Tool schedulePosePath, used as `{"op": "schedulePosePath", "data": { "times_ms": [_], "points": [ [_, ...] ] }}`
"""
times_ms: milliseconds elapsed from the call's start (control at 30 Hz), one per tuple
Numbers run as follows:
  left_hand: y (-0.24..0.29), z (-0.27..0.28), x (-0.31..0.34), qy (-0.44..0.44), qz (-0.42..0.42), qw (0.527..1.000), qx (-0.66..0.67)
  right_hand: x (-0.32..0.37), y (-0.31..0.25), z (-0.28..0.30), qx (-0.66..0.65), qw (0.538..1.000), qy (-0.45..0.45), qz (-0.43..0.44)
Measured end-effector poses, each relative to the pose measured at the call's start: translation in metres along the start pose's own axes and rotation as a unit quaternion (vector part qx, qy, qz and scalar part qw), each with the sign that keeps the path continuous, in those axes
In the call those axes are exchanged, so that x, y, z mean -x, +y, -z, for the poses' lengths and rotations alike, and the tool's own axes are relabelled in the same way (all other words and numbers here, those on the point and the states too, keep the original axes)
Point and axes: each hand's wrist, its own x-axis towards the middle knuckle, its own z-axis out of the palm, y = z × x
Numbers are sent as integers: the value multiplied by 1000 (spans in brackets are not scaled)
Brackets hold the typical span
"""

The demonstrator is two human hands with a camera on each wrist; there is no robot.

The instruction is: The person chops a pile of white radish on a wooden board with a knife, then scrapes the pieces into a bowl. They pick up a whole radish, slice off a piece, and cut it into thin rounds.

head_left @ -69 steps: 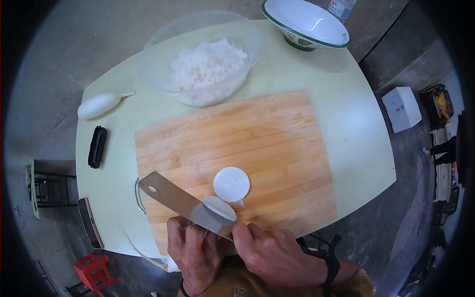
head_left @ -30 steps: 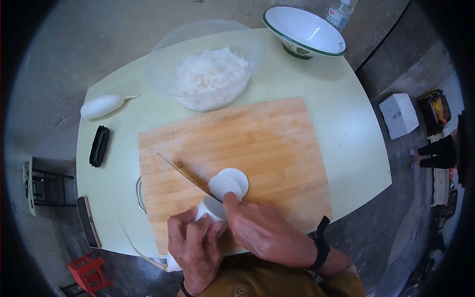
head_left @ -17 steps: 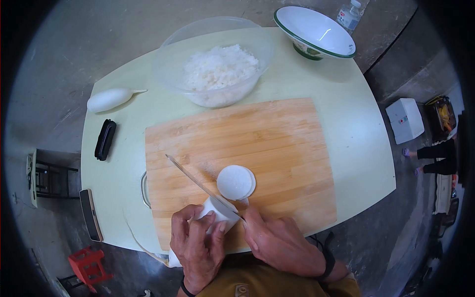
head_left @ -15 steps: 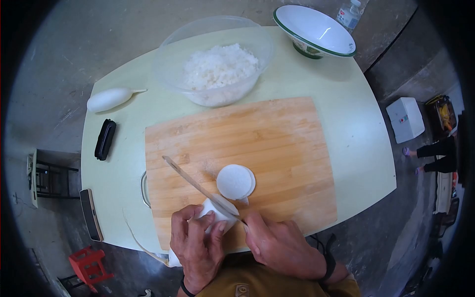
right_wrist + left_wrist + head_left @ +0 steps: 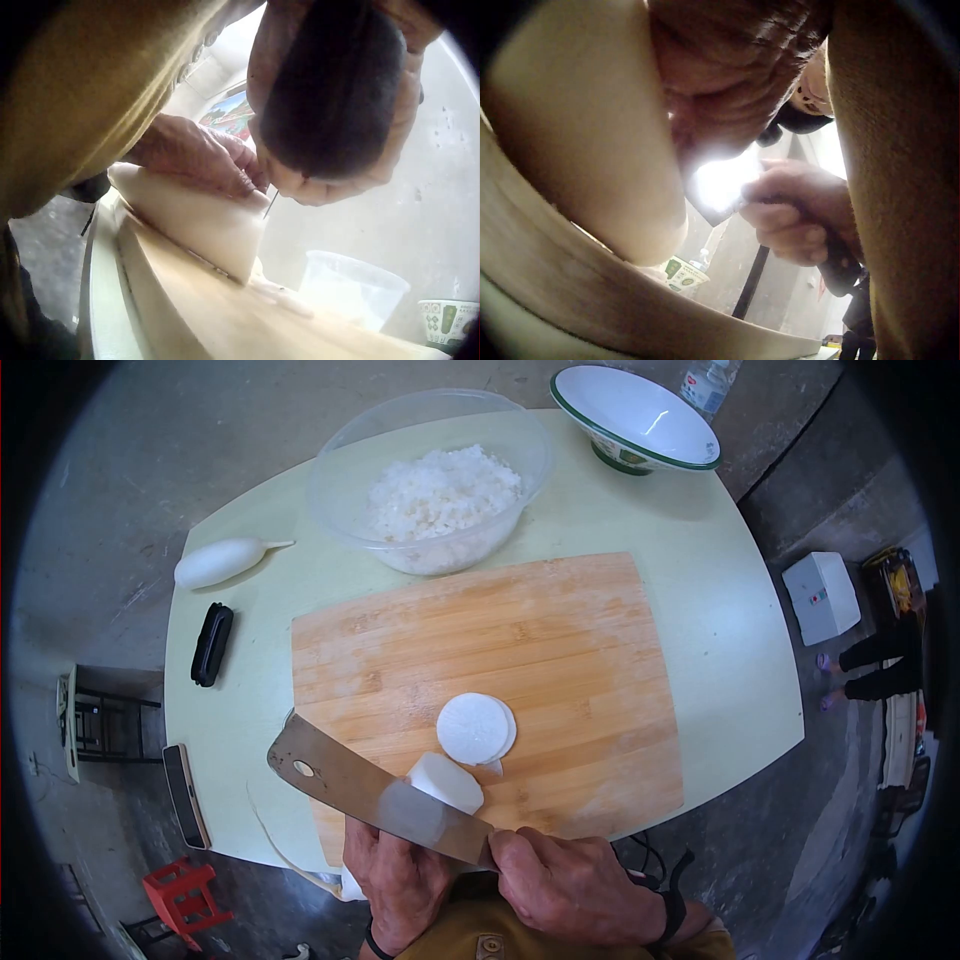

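My right hand (image 5: 575,885) grips the handle of a cleaver (image 5: 365,790), its broad face turned up toward the head camera. The blade crosses above my left hand (image 5: 397,885), hiding part of its fingers. That hand holds a thick piece of white radish (image 5: 447,784) at the near edge of the cutting board (image 5: 520,630); its cut end faces away from me. Two round radish slices (image 5: 472,728) overlap just beyond that end. In the right wrist view the radish (image 5: 195,225) lies on the board under my left hand (image 5: 199,154), beside the dark cleaver handle (image 5: 330,90).
A clear plastic bowl (image 5: 340,450) of white shreds stands behind the board, with a green-rimmed bowl (image 5: 640,415) and a bottle (image 5: 708,388) to its right. On the left lie a whole white radish (image 5: 220,563), a black case (image 5: 212,645) and a phone (image 5: 186,797).
A second slice has come to lie over the first. The cleaver, edge-on against the radish half a second ago, has lifted and turned its face up, tilting over my left hand.
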Motion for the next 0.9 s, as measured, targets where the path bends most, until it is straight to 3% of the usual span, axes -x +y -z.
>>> {"op": "schedulePosePath", "data": {
  "times_ms": [333,400,500,600,833,900],
  "points": [
    [2,-1,-1,10,9,1000,13,3,3,-1,-23,1000,-14,-1],
    [2,1,-2,4,3,1000,10,6,-2,4,41,998,-48,-19],
    [2,0,-4,6,-1,1000,11,17,-7,9,10,998,-2,-55],
    [3,-1,-4,12,-6,1000,16,24,-10,15,18,996,-32,-83],
    [0,-1,-9,12,-20,1000,19,8,-11,14,32,997,-35,-69],
    [4,0,-11,7,-8,1000,12,-4,-6,13,51,991,-113,-47]
  ]
}}
